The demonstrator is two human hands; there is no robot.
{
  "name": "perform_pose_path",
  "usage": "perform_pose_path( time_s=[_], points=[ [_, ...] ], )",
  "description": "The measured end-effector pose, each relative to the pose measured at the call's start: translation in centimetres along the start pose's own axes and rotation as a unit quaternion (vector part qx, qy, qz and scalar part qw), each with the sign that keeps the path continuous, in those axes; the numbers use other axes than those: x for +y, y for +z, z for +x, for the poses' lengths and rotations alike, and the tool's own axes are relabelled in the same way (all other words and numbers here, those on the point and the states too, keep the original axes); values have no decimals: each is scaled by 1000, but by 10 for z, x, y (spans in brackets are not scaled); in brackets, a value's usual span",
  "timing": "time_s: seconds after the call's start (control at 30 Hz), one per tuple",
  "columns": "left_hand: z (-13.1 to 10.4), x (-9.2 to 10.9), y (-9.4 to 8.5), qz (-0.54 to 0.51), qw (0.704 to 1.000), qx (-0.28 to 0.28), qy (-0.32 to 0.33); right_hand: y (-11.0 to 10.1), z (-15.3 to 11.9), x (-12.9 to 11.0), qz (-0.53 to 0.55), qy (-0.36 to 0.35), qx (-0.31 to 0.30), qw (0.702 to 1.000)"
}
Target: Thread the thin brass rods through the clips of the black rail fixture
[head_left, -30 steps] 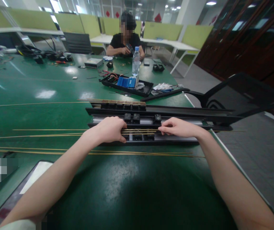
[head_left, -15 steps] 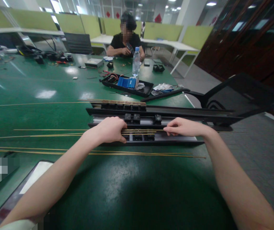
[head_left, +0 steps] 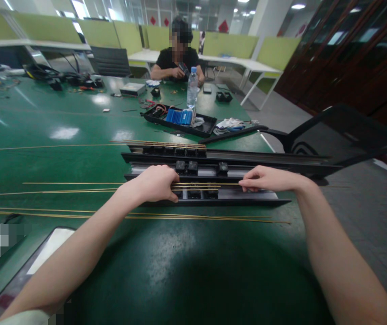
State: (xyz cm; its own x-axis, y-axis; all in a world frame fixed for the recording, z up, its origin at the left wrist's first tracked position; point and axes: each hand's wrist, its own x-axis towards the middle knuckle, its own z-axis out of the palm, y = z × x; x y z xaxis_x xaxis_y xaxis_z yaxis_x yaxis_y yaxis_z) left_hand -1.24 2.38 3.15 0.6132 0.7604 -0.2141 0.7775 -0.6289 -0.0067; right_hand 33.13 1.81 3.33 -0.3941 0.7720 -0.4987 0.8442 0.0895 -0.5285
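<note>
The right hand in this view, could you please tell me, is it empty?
No, the right hand pinches a thin golden rod between its fingers.

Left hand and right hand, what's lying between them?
In the head view, thin gold rods stretch from the left hand, one reaching the right hand; beneath them are black blocks in the nearest black channel.

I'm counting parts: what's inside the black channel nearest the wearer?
Black blocks and a pale strip, with gold-coloured rods running above the blocks. The left hand covers its left part, hiding whatever is beneath.
</note>
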Motion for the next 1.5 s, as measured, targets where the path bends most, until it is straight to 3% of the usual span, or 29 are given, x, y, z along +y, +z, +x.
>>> perform_pose_path(
  time_s=[0.63, 1.03, 1.5],
  points=[
    [-2, 4, -4, 2, 1000, -9, -10, 0, 1, 5, 12, -3, 8, 1000],
    [-5, 6, -5, 14, 997, -26, -78, 0, 1, 4, 11, -6, 11, 1000],
    [-7, 7, -7, 12, 997, -33, -66, 0, 2, 3, 11, -9, 19, 1000]
  ],
)
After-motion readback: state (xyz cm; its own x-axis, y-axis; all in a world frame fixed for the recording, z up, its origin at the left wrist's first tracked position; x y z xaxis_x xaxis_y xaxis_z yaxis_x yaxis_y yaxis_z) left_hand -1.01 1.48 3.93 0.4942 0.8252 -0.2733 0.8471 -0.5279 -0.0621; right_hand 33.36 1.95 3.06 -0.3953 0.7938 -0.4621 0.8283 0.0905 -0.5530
